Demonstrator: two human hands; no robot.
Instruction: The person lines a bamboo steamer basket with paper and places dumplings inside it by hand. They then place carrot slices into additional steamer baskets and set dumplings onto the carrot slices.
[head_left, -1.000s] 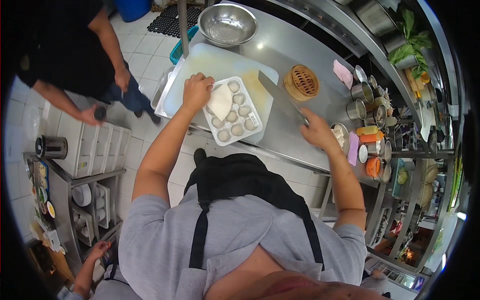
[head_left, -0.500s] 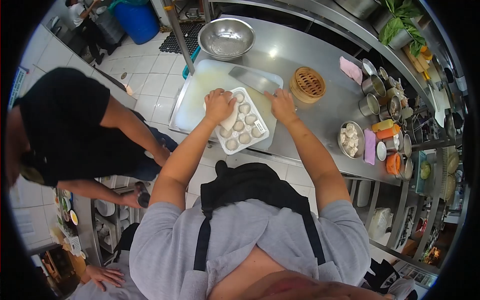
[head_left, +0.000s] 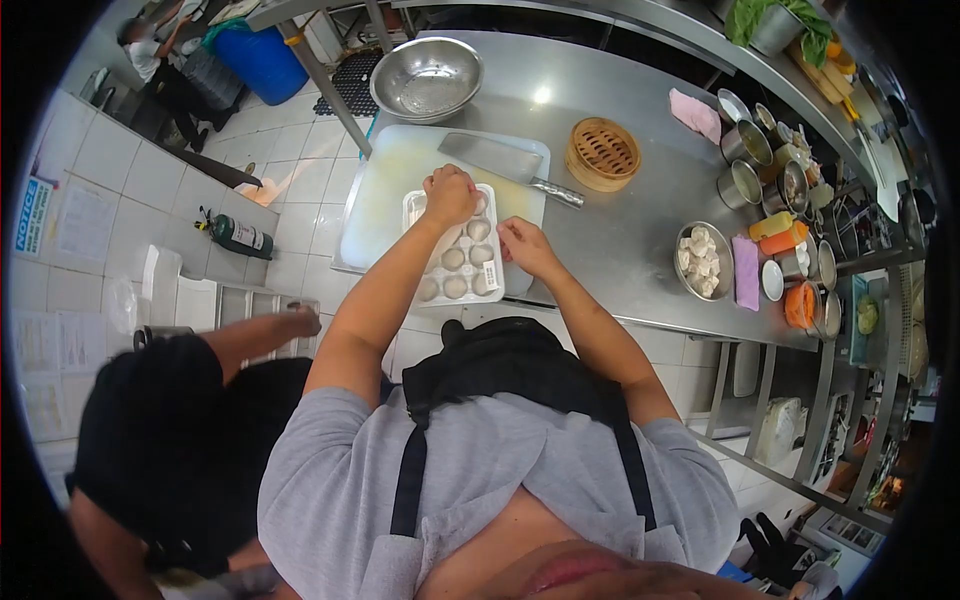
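A white plastic tray (head_left: pixel 408 208) of round, pale pieces (head_left: pixel 453 258) in rows of cups lies on the white cutting board (head_left: pixel 375 185), its near end jutting past the board's front edge. My left hand (head_left: pixel 450 197) is over the tray's far part, fingers curled closed; what is in them is hidden. My left forearm covers some of the cups. At the tray's right rim, my right hand (head_left: pixel 526 247) has its fingers bent in and closed on the edge. A cleaver (head_left: pixel 490 158) lies flat across the board beyond both hands, its handle pointing right.
A steel bowl (head_left: pixel 425 82) stands behind the board, and a bamboo steamer (head_left: pixel 603 155) to its right. Further right are a bowl of white chunks (head_left: pixel 704 262), a purple cloth (head_left: pixel 745 272) and several metal pots. A person in black (head_left: pixel 190 440) is close on my left.
My right hand has left the cleaver's handle and come to the tray's right rim. The tray has turned straighter. My left hand has shifted to its far end. The person on the left has moved.
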